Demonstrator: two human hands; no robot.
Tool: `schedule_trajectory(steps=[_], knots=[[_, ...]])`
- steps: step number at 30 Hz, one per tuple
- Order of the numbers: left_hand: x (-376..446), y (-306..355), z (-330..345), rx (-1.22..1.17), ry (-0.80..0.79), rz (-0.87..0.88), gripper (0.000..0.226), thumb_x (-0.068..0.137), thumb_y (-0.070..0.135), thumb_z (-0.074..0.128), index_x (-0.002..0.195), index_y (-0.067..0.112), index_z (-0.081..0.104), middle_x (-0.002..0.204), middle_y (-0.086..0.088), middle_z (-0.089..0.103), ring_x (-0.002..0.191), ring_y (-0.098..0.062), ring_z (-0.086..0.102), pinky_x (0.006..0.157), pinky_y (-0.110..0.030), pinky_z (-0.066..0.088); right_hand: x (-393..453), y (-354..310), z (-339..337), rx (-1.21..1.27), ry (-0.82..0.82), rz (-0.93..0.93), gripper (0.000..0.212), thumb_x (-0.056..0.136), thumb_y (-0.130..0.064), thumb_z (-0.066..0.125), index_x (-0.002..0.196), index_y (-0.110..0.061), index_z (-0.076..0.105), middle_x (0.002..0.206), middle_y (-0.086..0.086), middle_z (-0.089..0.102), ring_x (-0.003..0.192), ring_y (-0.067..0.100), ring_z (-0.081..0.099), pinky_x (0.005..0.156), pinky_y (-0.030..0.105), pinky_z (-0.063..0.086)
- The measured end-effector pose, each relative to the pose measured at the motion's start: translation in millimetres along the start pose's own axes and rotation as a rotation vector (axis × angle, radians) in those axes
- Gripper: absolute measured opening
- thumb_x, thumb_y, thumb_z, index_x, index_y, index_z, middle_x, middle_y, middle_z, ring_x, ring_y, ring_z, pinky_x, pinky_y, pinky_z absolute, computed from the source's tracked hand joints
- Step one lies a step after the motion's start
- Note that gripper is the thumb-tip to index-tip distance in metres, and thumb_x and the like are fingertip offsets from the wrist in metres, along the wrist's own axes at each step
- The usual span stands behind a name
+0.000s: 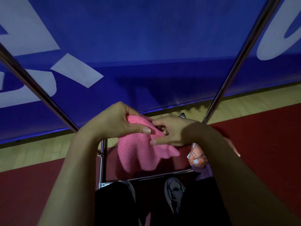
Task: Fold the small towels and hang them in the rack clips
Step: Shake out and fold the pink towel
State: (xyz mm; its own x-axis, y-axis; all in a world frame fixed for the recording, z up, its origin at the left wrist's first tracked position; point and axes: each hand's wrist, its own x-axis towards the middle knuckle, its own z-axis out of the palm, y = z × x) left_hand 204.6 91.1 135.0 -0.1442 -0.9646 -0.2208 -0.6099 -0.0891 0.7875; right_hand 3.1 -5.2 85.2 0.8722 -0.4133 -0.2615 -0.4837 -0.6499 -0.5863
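Banner (pixel 146 38): blue, white lettering, filling far view.
Rack (pixel 234 62): steel poles slanting left and right, crossbar low near feet.
Pink towel (pixel 138 154): bunched, hanging mid-scene between both hands.
Left hand (pixel 117 121): clamped on towel's top edge, thumb over.
Right hand (pixel 175 131): pinching towel's right edge; clip hidden.
Advice: keep fold edges aligned, feed doubled edge squarely into clip.

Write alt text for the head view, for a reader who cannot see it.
Two bare hands hold a pink towel up in front of a metal rack: the left hand grips its top edge, the right hand pinches it beside. An orange patterned cloth hangs at right; a blue banner fills the background.
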Motion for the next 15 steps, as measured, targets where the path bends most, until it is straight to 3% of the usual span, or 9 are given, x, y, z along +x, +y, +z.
schedule_trajectory(steps=[1, 3, 4, 6, 7, 10, 12, 13, 15], knots=[[-0.3, -1.0, -1.4, 0.012, 0.012, -0.010, 0.042, 0.060, 0.068, 0.080, 0.094, 0.044, 0.082, 0.098, 0.014, 0.081, 0.091, -0.009, 0.077, 0.084, -0.034, 0.062, 0.0, 1.2, -1.1, -0.051, 0.003, 0.001, 0.024, 0.091, -0.036, 0.072, 0.077, -0.029, 0.053, 0.079, -0.009, 0.060, 0.077, 0.014, 0.056, 0.070, 0.030, 0.040], [1.1, -5.1, -2.1, 0.050, 0.043, -0.023, 0.048, 0.053, 0.082, 0.076, 0.090, 0.052, 0.080, 0.088, 0.006, 0.081, 0.083, -0.027, 0.075, 0.075, -0.045, 0.062, 0.0, 6.5, -2.6, -0.061, 0.015, 0.033, 0.019, 0.095, -0.022, 0.065, 0.078, -0.020, 0.056, 0.073, -0.008, 0.057, 0.070, 0.013, 0.052, 0.068, 0.029, 0.035], [2.0, -7.7, -1.9, 0.062, 0.058, -0.024, 0.046, 0.051, 0.082, 0.075, 0.085, 0.052, 0.079, 0.084, 0.006, 0.080, 0.079, -0.029, 0.074, 0.070, -0.043, 0.062, -0.4, 9.4, -2.7, -0.050, 0.020, 0.043, 0.010, 0.097, -0.022, 0.062, 0.089, -0.016, 0.062, 0.080, -0.006, 0.062, 0.075, 0.014, 0.056, 0.069, 0.031, 0.040], [2.7, -10.2, -1.7, 0.080, 0.095, -0.040, 0.046, 0.051, 0.080, 0.077, 0.076, 0.042, 0.080, 0.073, 0.006, 0.077, 0.068, -0.030, 0.069, 0.057, -0.033, 0.055, -0.6, 9.3, -0.2, -0.035, 0.002, 0.097, 0.018, 0.101, -0.026, 0.056, 0.113, -0.016, 0.065, 0.099, -0.002, 0.068, 0.093, 0.019, 0.062, 0.081, 0.035, 0.048], [3.3, -12.3, -2.2, 0.095, 0.112, -0.054, 0.056, 0.050, 0.085, 0.077, 0.075, 0.035, 0.081, 0.070, 0.001, 0.075, 0.063, -0.031, 0.065, 0.052, -0.031, 0.050, 0.3, 9.5, 1.7, -0.044, -0.016, 0.136, 0.023, 0.104, -0.029, 0.052, 0.121, -0.017, 0.063, 0.101, -0.003, 0.066, 0.098, 0.021, 0.060, 0.083, 0.033, 0.046], [1.3, -13.9, -3.8, 0.162, 0.156, -0.119, 0.082, 0.049, 0.099, 0.065, 0.078, 0.024, 0.081, 0.070, -0.002, 0.075, 0.066, -0.028, 0.071, 0.059, -0.038, 0.060, 3.8, 10.6, 4.6, -0.116, -0.032, 0.212, 0.026, 0.108, -0.028, 0.044, 0.126, -0.020, 0.061, 0.097, -0.004, 0.062, 0.099, 0.021, 0.058, 0.078, 0.029, 0.039], [0.7, -14.0, -4.4, 0.222, 0.223, -0.168, 0.086, 0.059, 0.099, 0.057, 0.078, 0.019, 0.082, 0.067, 0.012, 0.074, 0.070, -0.023, 0.072, 0.066, -0.046, 0.061, 4.8, 15.0, 1.4, -0.137, 0.043, 0.231, 0.029, 0.106, -0.024, 0.045, 0.130, -0.023, 0.062, 0.117, 0.006, 0.069, 0.112, 0.028, 0.062, 0.091, 0.034, 0.048], [1.3, -14.7, -5.1, 0.267, 0.260, -0.189, 0.092, 0.063, 0.101, 0.050, 0.077, 0.016, 0.081, 0.066, 0.010, 0.073, 0.069, -0.024, 0.071, 0.065, -0.046, 0.060, 3.9, 17.0, -0.2, -0.128, 0.095, 0.227, 0.028, 0.105, -0.022, 0.047, 0.127, -0.022, 0.063, 0.121, 0.009, 0.070, 0.115, 0.030, 0.062, 0.095, 0.038, 0.049], [2.9, -21.4, -8.1, 0.350, 0.340, -0.235, 0.106, 0.068, 0.104, 0.033, 0.074, 0.009, 0.078, 0.066, -0.010, 0.070, 0.064, -0.028, 0.067, 0.062, -0.049, 0.058, 0.5, 19.0, -3.9, -0.110, 0.182, 0.205, 0.018, 0.103, -0.021, 0.050, 0.114, -0.018, 0.064, 0.114, 0.009, 0.071, 0.110, 0.031, 0.063, 0.092, 0.043, 0.049]])
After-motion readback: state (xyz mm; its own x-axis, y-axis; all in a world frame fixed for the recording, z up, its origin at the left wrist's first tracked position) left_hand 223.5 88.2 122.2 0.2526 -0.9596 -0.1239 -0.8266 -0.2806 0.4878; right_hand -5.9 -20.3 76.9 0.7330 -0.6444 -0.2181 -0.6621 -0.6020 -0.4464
